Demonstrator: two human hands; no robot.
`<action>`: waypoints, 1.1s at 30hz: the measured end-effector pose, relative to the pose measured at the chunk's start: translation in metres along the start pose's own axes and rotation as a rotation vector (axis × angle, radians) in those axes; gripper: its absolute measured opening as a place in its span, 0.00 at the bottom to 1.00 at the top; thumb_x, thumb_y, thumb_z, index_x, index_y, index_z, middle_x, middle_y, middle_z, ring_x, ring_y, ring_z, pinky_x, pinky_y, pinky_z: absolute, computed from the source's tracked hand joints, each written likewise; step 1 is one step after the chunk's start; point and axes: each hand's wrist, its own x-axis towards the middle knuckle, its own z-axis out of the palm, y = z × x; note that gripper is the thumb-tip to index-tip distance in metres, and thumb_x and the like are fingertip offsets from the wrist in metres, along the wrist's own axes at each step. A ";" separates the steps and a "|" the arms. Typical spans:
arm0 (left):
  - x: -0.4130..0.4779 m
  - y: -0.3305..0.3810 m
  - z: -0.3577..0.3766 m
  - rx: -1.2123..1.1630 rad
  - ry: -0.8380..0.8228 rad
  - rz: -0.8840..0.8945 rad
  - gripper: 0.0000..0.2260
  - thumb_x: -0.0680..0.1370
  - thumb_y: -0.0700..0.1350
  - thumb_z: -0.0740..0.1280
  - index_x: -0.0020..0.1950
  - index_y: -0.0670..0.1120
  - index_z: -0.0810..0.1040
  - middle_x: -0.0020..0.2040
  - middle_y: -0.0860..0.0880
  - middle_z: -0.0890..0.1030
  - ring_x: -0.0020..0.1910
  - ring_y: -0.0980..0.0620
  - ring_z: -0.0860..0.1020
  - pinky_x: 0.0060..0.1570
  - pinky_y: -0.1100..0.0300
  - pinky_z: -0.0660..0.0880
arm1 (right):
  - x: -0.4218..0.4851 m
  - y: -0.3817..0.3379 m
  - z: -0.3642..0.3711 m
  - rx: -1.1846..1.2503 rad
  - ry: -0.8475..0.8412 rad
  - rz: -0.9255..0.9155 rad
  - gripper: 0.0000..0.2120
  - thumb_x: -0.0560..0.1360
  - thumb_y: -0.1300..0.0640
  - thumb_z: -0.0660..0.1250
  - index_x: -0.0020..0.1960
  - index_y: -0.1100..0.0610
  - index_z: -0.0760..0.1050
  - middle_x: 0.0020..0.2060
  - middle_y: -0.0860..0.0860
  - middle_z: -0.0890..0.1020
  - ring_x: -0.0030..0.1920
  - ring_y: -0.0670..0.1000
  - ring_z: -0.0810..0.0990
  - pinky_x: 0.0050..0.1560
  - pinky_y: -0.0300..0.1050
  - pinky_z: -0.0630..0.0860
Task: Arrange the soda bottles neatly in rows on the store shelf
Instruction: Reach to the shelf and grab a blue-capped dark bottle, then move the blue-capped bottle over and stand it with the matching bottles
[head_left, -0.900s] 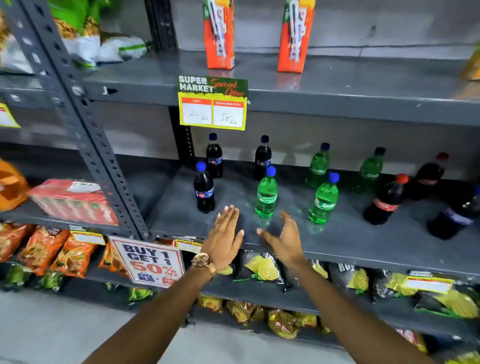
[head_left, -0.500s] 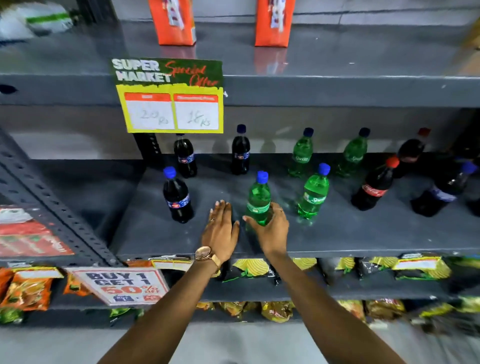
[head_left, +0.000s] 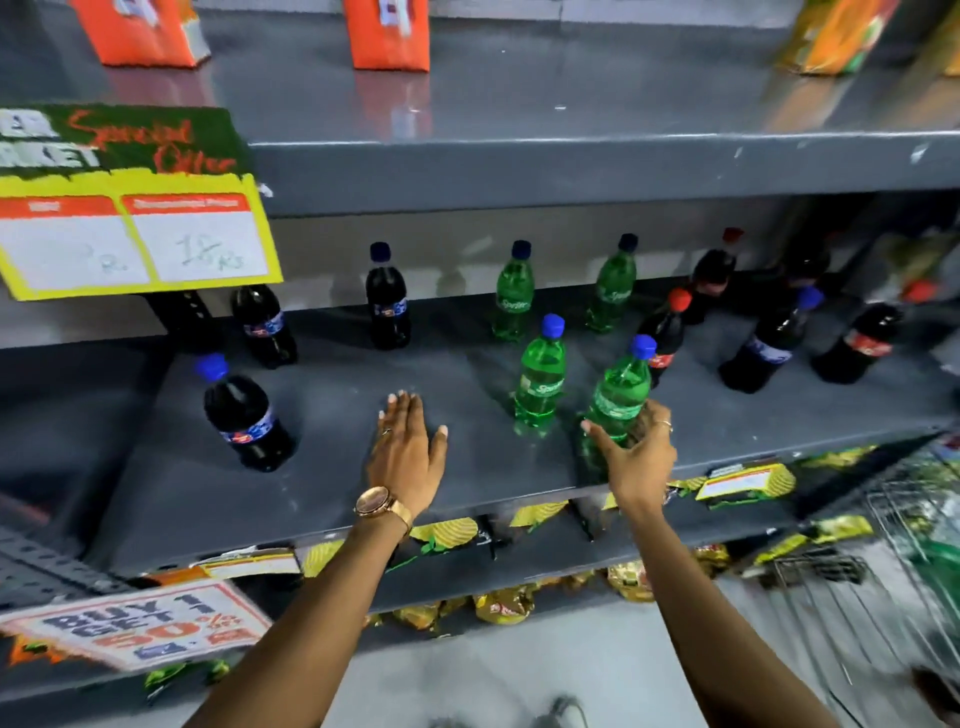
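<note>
Small soda bottles stand scattered on the grey middle shelf (head_left: 337, 467). My right hand (head_left: 641, 460) grips the lower part of a green blue-capped bottle (head_left: 621, 389) near the front edge; it leans right. A second green bottle (head_left: 540, 379) stands upright just left of it. My left hand (head_left: 410, 449) lies flat and open on the bare shelf, holding nothing. A dark blue-capped bottle (head_left: 244, 415) stands front left, two more (head_left: 387, 301) behind. Two green bottles (head_left: 511, 296) stand at the back. Red-capped cola bottles (head_left: 857, 343) and another dark bottle (head_left: 769, 343) cluster at the right.
A yellow price sign (head_left: 130, 234) hangs from the upper shelf, which carries orange cartons (head_left: 387, 31). Snack packets (head_left: 447, 535) fill the shelf below. A wire basket (head_left: 883, 571) is at the lower right, and a "buy 1 get 1" sign (head_left: 135, 629) at the lower left.
My view has swung right and closer. My right hand has gone from open to gripping a front green bottle, which now leans. My left hand stays flat on the shelf.
</note>
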 end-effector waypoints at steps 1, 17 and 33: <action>0.001 0.001 0.002 -0.003 -0.005 -0.014 0.27 0.80 0.51 0.54 0.74 0.37 0.53 0.76 0.38 0.55 0.76 0.43 0.51 0.75 0.52 0.46 | 0.008 0.001 0.003 -0.003 -0.016 0.007 0.30 0.65 0.62 0.78 0.62 0.60 0.68 0.51 0.53 0.82 0.49 0.49 0.81 0.51 0.34 0.76; 0.009 0.013 0.021 0.124 0.008 -0.114 0.28 0.80 0.52 0.55 0.74 0.37 0.54 0.76 0.38 0.54 0.76 0.42 0.51 0.75 0.50 0.44 | 0.072 0.037 -0.062 0.178 0.260 0.023 0.12 0.70 0.55 0.73 0.49 0.55 0.72 0.46 0.54 0.77 0.39 0.35 0.76 0.45 0.30 0.74; 0.006 0.015 0.016 0.142 -0.005 -0.148 0.28 0.80 0.54 0.54 0.75 0.40 0.54 0.77 0.42 0.54 0.77 0.47 0.49 0.75 0.52 0.44 | 0.142 0.056 -0.098 -0.105 0.198 0.104 0.22 0.60 0.54 0.80 0.49 0.57 0.74 0.44 0.57 0.81 0.46 0.57 0.80 0.49 0.48 0.76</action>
